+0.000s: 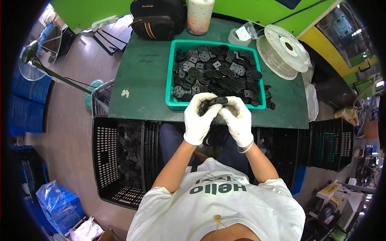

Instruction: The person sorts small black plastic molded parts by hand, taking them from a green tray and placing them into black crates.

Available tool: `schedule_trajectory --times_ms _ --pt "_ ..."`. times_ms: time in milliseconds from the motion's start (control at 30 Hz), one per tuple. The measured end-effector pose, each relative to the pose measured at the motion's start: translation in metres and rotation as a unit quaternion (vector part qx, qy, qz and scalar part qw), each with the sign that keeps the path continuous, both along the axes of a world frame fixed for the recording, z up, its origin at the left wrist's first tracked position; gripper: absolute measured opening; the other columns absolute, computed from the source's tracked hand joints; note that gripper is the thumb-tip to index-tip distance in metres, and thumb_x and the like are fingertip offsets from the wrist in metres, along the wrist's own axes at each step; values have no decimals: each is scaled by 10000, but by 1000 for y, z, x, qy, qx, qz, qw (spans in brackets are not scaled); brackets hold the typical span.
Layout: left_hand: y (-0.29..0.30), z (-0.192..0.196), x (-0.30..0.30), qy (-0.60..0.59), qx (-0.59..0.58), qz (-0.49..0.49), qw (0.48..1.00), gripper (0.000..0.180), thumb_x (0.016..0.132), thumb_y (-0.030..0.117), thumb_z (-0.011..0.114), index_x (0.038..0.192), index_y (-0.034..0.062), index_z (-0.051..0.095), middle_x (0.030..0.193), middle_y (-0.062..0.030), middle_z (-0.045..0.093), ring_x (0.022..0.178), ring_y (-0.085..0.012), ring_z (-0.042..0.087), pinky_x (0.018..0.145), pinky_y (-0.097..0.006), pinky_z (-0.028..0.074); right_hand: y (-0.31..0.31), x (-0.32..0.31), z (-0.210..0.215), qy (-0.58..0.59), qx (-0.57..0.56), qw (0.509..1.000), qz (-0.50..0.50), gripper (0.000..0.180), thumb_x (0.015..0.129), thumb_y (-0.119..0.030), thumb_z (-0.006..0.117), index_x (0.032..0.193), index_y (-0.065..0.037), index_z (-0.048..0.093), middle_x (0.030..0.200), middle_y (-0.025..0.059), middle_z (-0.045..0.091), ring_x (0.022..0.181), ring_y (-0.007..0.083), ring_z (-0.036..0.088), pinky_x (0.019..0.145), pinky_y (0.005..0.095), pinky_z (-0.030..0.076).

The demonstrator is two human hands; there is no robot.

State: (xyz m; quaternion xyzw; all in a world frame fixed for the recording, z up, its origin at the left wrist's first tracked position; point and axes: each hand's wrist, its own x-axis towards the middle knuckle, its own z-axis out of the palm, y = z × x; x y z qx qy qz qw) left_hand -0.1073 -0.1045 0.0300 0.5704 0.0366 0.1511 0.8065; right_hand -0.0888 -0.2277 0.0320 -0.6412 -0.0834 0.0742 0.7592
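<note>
My left hand (198,119) and my right hand (238,120), both in white gloves, meet at the near edge of the green table. Between them they grip a black plastic part (217,101), its fine shape partly covered by my fingers. Both hands are closed on it, thumbs toward me. Just beyond them stands a teal tray (169,80), heaped with black plastic parts (219,74), some rounded and ribbed, others squarish with a hole. A few similar parts (270,100) lie on the table against the tray's right side.
A black backpack (157,20), a spotted bottle (200,16), a tape roll (240,36) and a large clear spool (283,51) line the table's back. Black crates flank my legs; the left crate (105,160) holds more parts. A fan (42,52) stands far left.
</note>
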Motion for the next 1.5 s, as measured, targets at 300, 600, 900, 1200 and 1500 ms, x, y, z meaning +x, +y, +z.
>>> schedule_trajectory --times_ms 300,600,900,1200,1500 --pt "-28 9 -4 -28 -8 -35 999 278 761 -37 650 1018 3 553 961 -80 617 867 -130 590 806 -261 469 -29 -8 4 5 8 1000 -12 196 818 -24 618 1007 0 573 929 24 602 830 84 572 756 227 467" --pt "-40 -3 -24 15 52 -26 998 163 800 25 601 960 24 570 907 -32 570 816 -120 534 769 -260 444 -42 -35 -18 20 25 999 -2 220 853 -61 604 1058 -5 549 952 33 607 871 88 568 773 252 476" --pt "-69 -9 -25 33 40 -138 989 137 804 37 604 938 31 579 838 -21 576 669 -65 519 552 -188 452 -81 -57 -29 59 31 997 -30 227 865 -73 592 1072 10 551 964 50 612 882 110 594 793 256 487" --pt "-73 -13 -29 51 56 -158 985 157 808 37 614 958 3 580 882 -37 604 775 -100 564 717 -242 474 -86 -70 -23 60 36 996 -63 193 872 -92 580 1037 3 549 911 32 625 828 82 583 739 248 486" --pt "-88 -12 -19 83 -92 -192 974 226 851 70 582 1066 9 544 804 -47 566 564 -86 484 533 -219 432 -101 -73 -13 31 -2 992 -121 361 830 -54 614 1165 32 511 1006 98 614 861 120 598 765 258 499"
